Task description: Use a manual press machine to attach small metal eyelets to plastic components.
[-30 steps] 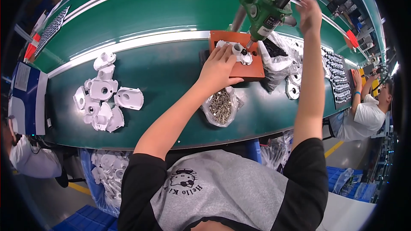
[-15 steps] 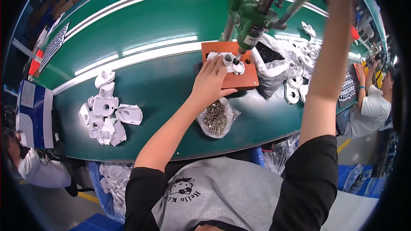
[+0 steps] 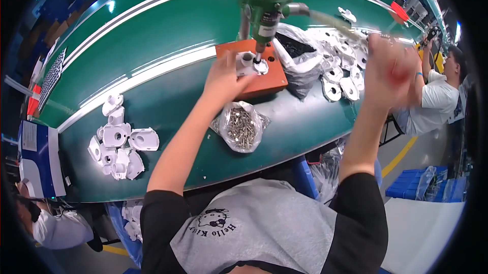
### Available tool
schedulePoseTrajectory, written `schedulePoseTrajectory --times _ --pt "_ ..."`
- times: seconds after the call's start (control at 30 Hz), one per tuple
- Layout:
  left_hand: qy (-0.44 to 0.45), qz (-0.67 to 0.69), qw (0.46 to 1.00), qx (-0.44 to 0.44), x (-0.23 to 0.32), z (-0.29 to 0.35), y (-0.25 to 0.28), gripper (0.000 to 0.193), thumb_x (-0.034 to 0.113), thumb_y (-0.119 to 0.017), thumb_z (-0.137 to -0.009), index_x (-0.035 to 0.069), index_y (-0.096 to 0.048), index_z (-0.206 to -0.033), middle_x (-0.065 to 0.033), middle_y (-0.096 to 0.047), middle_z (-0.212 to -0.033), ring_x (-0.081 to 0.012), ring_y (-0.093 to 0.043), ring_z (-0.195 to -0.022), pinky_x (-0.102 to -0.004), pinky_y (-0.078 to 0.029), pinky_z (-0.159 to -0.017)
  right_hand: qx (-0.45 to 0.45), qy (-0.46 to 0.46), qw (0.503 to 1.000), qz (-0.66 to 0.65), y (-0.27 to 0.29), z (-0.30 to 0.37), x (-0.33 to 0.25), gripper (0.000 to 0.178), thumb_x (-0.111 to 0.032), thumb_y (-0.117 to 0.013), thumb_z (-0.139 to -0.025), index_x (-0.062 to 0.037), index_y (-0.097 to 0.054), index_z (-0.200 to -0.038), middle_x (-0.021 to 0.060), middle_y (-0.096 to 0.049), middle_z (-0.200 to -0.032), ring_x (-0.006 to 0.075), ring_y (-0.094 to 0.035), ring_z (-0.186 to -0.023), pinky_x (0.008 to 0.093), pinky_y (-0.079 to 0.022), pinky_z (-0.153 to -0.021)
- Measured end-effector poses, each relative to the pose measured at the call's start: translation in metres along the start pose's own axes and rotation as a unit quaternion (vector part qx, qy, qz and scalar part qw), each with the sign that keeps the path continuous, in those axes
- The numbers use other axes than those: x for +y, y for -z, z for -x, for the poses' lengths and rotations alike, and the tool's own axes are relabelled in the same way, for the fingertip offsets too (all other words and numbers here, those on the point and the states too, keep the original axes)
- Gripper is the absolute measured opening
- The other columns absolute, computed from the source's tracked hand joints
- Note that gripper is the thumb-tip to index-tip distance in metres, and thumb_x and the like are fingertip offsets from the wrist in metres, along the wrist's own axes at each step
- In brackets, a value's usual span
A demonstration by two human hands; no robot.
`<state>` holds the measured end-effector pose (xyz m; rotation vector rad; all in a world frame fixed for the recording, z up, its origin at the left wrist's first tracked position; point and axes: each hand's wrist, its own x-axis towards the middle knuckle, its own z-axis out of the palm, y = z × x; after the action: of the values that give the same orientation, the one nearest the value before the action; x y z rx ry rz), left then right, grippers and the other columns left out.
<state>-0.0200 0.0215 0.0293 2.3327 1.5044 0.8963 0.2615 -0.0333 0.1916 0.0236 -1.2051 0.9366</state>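
Note:
My left hand (image 3: 223, 78) is on a white plastic housing (image 3: 245, 65), its thumb and fingers at the part's near left side. This housing lies on an orange block (image 3: 272, 82) under a green bench press (image 3: 264, 14). The press's tip (image 3: 258, 54) comes down to a small dark piece at the housing. Raised at the right, my right hand (image 3: 389, 70) is smeared by motion; the press lever (image 3: 333, 22) runs into it, and it appears closed round the lever's end. A plastic bag of metal screws (image 3: 241, 130) sits just in front of the block.
Several white housings (image 3: 118, 135) are heaped on the green table (image 3: 284, 137) at left, and more housings (image 3: 338, 78) lie at right. A white bag of black pieces (image 3: 295, 48) stands beside the block. One co-worker (image 3: 439, 91) is at right, another (image 3: 56, 223) at left.
My right hand has come down from the top right, and the lever has swung down with it. My left hand's fingers have shifted toward the housing's left side. The whole view has shifted a little.

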Motion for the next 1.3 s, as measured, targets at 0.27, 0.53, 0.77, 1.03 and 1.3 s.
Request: schedulePoseTrajectory --times 0.27,0.53,0.77,1.03,1.3 --pt "-0.023 -0.058 0.993 -0.101 0.004 -0.042 0.038 0.046 0.037 -0.067 -0.075 0.008 -0.056 -0.109 -0.0174 -0.059 -0.109 -0.0356 -0.052 -0.115 -0.0435 -0.039 -0.096 0.087 -0.298 0.934 0.176 0.026 -0.147 0.159 0.035 -0.052 -0.048 -0.089 -0.019 -0.059 -0.09 -0.0017 -0.053 -0.071 0.0155 -0.05 -0.063 0.0329 -0.039 -0.055" --pt "0.194 0.128 0.968 0.092 -0.115 -0.032 0.06 0.046 0.04 -0.07 -0.081 0.001 -0.059 -0.103 -0.018 -0.064 -0.099 -0.028 -0.062 -0.092 -0.0365 -0.047 -0.079 0.206 -0.168 0.856 0.443 0.113 0.056 0.057 0.027 -0.018 -0.053 -0.09 0.001 -0.062 -0.106 0.0079 -0.064 -0.104 0.0168 -0.061 -0.098 0.0277 -0.045 -0.084" --pt "0.2 0.159 0.958 0.126 -0.123 0.021 0.104 0.058 0.031 -0.063 -0.089 0.004 -0.04 -0.135 -0.0223 -0.054 -0.126 -0.0264 -0.056 -0.11 -0.0337 -0.045 -0.091 0.028 -0.178 0.617 0.766 0.143 0.176 0.021 0.023 -0.012 -0.067 -0.077 -0.0038 -0.064 -0.099 0.0129 -0.06 -0.106 0.0317 -0.053 -0.106 0.0387 -0.04 -0.093" --pt "0.329 0.161 0.926 0.096 -0.084 0.161 0.211 0.032 0.026 -0.059 -0.09 0.002 -0.057 -0.113 -0.008 -0.067 -0.086 -0.0111 -0.059 -0.069 -0.0247 -0.044 -0.066 -0.003 -0.21 0.535 0.819 0.147 0.215 0.025 0.05 -0.022 -0.069 -0.082 0.0026 -0.053 -0.123 0.0204 -0.055 -0.122 0.0374 -0.048 -0.114 0.0442 -0.034 -0.099" --pt "0.389 -0.06 0.915 0.084 -0.085 0.237 0.201 0.041 0.025 -0.067 -0.084 0.004 -0.058 -0.118 -0.0124 -0.061 -0.102 -0.0172 -0.059 -0.082 -0.0305 -0.047 -0.075 -0.049 -0.152 0.464 0.871 0.145 0.196 0.056 0.041 -0.031 -0.07 -0.083 0.0007 -0.059 -0.107 0.018 -0.053 -0.118 0.0362 -0.05 -0.107 0.0445 -0.04 -0.091"
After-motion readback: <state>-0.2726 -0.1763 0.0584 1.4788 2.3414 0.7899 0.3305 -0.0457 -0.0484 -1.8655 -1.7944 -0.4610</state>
